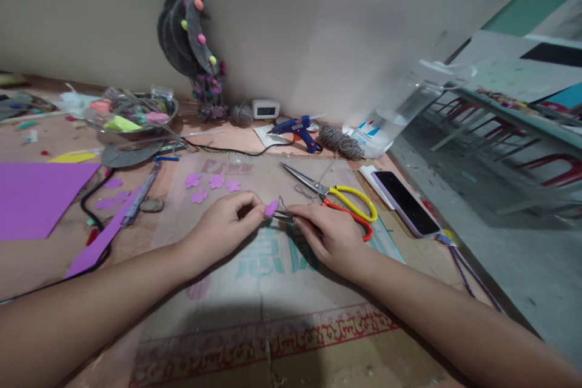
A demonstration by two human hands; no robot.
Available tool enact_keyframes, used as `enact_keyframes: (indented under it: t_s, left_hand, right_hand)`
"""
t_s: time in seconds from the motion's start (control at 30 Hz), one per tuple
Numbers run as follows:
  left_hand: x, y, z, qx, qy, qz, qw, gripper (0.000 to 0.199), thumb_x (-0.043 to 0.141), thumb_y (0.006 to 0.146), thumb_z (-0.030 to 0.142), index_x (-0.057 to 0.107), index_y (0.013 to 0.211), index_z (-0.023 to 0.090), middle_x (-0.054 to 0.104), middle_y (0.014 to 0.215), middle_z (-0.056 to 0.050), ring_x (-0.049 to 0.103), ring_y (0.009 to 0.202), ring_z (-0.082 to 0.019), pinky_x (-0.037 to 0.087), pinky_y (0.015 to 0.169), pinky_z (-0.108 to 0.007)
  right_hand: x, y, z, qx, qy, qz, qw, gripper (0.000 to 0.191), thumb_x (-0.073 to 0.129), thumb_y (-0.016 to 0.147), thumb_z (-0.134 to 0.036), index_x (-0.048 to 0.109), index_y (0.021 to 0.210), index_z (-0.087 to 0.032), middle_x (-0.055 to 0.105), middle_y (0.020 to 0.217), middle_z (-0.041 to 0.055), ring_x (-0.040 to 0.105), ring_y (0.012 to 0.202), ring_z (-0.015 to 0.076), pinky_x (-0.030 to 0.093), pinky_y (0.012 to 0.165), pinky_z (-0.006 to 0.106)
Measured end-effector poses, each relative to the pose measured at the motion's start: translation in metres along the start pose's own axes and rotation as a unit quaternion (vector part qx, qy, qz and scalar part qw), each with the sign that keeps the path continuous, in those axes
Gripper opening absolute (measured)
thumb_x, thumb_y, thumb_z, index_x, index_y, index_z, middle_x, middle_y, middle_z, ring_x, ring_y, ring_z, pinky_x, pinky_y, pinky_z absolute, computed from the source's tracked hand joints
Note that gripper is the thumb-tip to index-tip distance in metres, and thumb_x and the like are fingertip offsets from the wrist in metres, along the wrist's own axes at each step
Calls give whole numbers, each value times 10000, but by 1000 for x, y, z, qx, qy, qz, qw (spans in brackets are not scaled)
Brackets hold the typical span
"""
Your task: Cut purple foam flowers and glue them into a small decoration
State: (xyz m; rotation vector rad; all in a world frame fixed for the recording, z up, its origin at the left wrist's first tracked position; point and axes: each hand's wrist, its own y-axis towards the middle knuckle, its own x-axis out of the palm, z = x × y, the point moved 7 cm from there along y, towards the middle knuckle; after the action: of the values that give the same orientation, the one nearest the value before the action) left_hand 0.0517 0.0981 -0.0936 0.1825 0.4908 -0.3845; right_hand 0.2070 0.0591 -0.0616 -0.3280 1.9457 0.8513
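Observation:
My left hand (pixel 231 221) is closed, pinching a small purple foam flower (pixel 271 208) between thumb and fingertips. My right hand (pixel 330 233) is closed round a thin dark pointed tool (pixel 285 216); its tips reach up to the flower, and its kind is hard to make out. A grey strand of yarn (pixel 282 201) curls by the right fingertips. Several flat purple flowers (pixel 216 181) lie on the board beyond my left hand. Just past my right hand rest scissors (pixel 348 201) with one yellow and one red handle.
A printed board (pixel 218 309) covers the table under my hands. Behind are a blue glue gun (pixel 297 128), grey yarn (pixel 341 142), a clear bottle (pixel 404 106) and a bowl of scraps (pixel 131 112). A phone (pixel 406 201) lies right, purple foam sheet (pixel 40 200) and pen (pixel 142 194) left.

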Motion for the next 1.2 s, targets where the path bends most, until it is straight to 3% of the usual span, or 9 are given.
enact_keyframes:
  t_s: [0.17, 0.37, 0.6, 0.87, 1.1, 1.2]
  left_hand:
    - [0, 1, 0, 3, -6, 2, 1000, 204, 453, 863, 269, 523, 689, 190, 512, 632, 42, 496, 640, -132, 364, 598, -250]
    - [-1, 1, -1, 5, -20, 7, 1000, 198, 456, 864, 248, 525, 688, 189, 519, 635, 44, 489, 629, -124, 364, 596, -242]
    - [0, 1, -2, 5, -20, 3, 1000, 193, 460, 862, 249, 522, 689, 189, 509, 636, 42, 491, 635, -126, 361, 596, -246]
    - [1, 1, -1, 0, -24, 0, 1000, 203, 454, 878, 270, 535, 710, 189, 521, 658, 38, 496, 655, -131, 368, 614, -252]
    - [1, 1, -1, -2, -33, 2, 999, 214, 451, 882, 287, 526, 707, 190, 512, 653, 37, 492, 651, -132, 368, 615, -255]
    - [1, 1, -1, -2, -34, 1, 999, 218, 450, 883, 293, 531, 709, 189, 518, 656, 34, 497, 654, -134, 372, 613, -255]
  right_hand:
    - [0, -1, -1, -7, 2, -1, 1000, 222, 465, 958, -166, 609, 1123, -138, 713, 863, 67, 652, 729, 155, 493, 661, 259]
    - [-5, -3, -9, -61, -2, 30, 998, 212, 477, 940, -137, 602, 1111, -126, 693, 781, 62, 616, 644, 154, 468, 603, 264]
    - [-3, -2, 0, -4, 25, 28, 999, 214, 489, 940, -148, 609, 1118, -144, 729, 930, 84, 674, 762, 158, 516, 682, 266]
    - [2, -1, 5, 26, 11, 5, 1000, 218, 467, 953, -185, 613, 1114, -162, 736, 974, 86, 696, 810, 180, 537, 713, 298]
    - [-2, -3, 5, 11, 28, 35, 999, 224, 496, 937, -159, 597, 1135, -182, 733, 973, 73, 694, 826, 170, 535, 719, 280]
    - [0, -2, 6, 19, 22, 18, 999, 215, 486, 942, -168, 603, 1122, -178, 732, 963, 75, 692, 818, 173, 533, 716, 286]
